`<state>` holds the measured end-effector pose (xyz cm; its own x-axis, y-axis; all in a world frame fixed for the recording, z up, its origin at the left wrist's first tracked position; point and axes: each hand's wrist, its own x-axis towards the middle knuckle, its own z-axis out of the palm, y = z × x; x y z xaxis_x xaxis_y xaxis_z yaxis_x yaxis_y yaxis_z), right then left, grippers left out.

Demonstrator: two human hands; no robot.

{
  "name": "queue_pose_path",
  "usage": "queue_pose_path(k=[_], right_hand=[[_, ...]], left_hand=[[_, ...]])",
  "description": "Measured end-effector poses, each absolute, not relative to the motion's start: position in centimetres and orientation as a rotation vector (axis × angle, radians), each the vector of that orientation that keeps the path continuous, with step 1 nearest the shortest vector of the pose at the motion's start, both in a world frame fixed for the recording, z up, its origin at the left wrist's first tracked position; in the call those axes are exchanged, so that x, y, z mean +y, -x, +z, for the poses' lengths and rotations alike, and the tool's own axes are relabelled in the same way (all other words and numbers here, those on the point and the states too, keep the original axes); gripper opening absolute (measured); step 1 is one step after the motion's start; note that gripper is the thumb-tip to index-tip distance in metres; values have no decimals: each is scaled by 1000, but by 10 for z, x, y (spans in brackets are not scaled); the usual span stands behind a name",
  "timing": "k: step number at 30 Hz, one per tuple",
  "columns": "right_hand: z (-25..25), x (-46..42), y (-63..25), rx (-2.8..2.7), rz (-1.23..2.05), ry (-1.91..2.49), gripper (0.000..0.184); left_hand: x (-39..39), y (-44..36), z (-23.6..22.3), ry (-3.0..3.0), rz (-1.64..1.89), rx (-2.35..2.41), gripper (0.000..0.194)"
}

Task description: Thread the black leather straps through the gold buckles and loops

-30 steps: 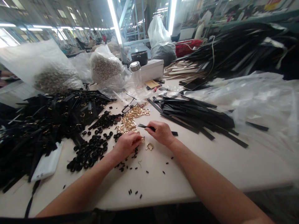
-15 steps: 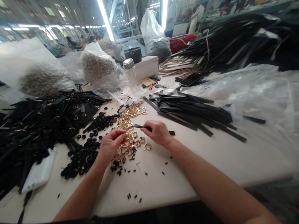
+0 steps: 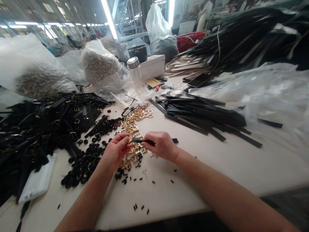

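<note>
My right hand (image 3: 160,143) is closed round a black strap (image 3: 138,140), whose tip points left and whose other end shows past the palm. Thumb and fingertips of my left hand (image 3: 117,149) pinch a small gold buckle (image 3: 130,139), mostly hidden by the fingers. The strap's tip meets the buckle; I cannot tell whether it passes through. Both hands are just above a heap of gold buckles (image 3: 131,124). Left of them lie black rings (image 3: 84,164) in a pile, and small black pieces (image 3: 120,174) are scattered in front.
Black straps with buckles (image 3: 48,125) are heaped at the left, by a white block (image 3: 38,180). Loose black strips (image 3: 202,112) lie at the right near plastic sheeting (image 3: 272,93). Behind stand a glass bottle (image 3: 135,74), a white box (image 3: 153,67) and filled plastic bags (image 3: 100,64).
My right hand has come slightly down and left, bringing the strap's tip to the fingers of my left hand. The two hands were apart before.
</note>
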<state>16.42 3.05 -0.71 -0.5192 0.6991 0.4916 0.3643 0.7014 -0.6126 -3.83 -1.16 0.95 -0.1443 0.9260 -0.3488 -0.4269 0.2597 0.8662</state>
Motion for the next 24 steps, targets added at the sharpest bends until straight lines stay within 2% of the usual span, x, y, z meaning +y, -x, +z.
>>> queue_pose_path(k=[9, 17, 24], right_hand=[[-7, 30, -161, -2071, 784, 789, 15], [-8, 28, -159, -1895, 1128, 775, 14], [-4, 25, -157, -1819, 1175, 785, 14]], left_hand=[[-9, 39, 8, -568, 1320, 1163, 32], [-11, 40, 4, -627, 1259, 1148, 30], [-13, 37, 3, -686, 1265, 1188, 29]])
